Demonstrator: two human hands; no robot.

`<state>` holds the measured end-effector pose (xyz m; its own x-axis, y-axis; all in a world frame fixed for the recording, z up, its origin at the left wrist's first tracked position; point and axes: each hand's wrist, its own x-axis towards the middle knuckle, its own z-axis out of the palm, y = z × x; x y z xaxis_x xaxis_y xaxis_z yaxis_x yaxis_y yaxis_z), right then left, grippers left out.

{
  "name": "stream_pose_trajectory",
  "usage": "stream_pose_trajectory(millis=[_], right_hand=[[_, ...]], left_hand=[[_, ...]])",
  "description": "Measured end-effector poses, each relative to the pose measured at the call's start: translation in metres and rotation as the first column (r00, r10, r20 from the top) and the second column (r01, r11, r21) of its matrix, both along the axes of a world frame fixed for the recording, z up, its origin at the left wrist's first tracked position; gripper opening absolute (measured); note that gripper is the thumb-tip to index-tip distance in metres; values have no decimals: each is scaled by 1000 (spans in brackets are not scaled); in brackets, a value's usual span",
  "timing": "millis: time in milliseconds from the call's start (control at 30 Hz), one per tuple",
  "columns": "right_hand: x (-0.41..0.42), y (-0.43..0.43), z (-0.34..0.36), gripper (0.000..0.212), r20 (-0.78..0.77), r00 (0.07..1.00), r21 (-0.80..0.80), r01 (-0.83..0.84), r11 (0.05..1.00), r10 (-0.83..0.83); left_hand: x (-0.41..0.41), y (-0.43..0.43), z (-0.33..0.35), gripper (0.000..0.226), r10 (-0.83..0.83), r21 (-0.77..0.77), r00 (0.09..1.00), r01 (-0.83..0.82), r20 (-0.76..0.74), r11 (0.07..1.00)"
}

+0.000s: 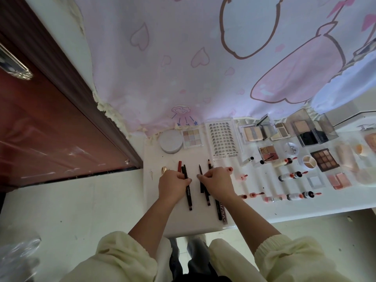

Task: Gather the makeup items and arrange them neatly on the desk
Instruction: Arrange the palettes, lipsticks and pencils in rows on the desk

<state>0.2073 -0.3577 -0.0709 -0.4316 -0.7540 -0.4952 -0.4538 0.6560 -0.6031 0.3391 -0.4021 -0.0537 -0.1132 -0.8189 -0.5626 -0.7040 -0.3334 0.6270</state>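
On the left end of the white desk (195,222) lie several dark makeup pencils in a rough row. My left hand (173,185) grips a black pencil (188,195) beside a red pencil (179,166), and a gold tip (164,169) sticks out to its left. My right hand (218,183) pinches a thin dark pencil (201,173) at its middle, with other pencils (220,210) lying under the palm. Behind the pencils sit a round white compact (171,141), a pastel eyeshadow palette (192,138) and a lash tray (222,140).
To the right the desk holds several lip tints (293,176), a brown palette (325,159), open powder compacts (254,132) and a clear grey organiser box (313,129). A pink printed cloth (203,68) hangs behind. A red-brown door (50,127) stands at left.
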Motion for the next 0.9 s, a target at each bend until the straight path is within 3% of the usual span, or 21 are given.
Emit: stream_pose_trajectory(millis=[133,233,400,600,700,800,900], right_hand=[[3,0,-4,38,-25,1000,-4,16,1000,-16],[3,2,-5,32,-29,999,-22,25,999,-26],[-2,9,-3,13,-54,998,-33,27,999,-29],[1,19,-1,10,-81,994,-14,-76,997,74],[2,21,-2,10,-95,993,-29,-80,996,77],[3,21,-2,13,-126,988,-23,-97,995,94],[2,21,-3,16,-148,984,-18,-107,994,103]], left_hand=[[-10,2,0,31,-75,-17,996,75,44,997],[-15,2,-3,9,-73,9,996,72,49,997],[-20,0,-4,16,-130,-8,986,131,100,991],[-24,-2,-16,32,-121,-8,985,123,125,992],[-25,-2,-17,7,-125,-20,987,128,99,992],[-26,-1,-18,30,-115,-37,989,119,94,992],[-26,-1,-21,30,-88,-16,994,90,66,996]])
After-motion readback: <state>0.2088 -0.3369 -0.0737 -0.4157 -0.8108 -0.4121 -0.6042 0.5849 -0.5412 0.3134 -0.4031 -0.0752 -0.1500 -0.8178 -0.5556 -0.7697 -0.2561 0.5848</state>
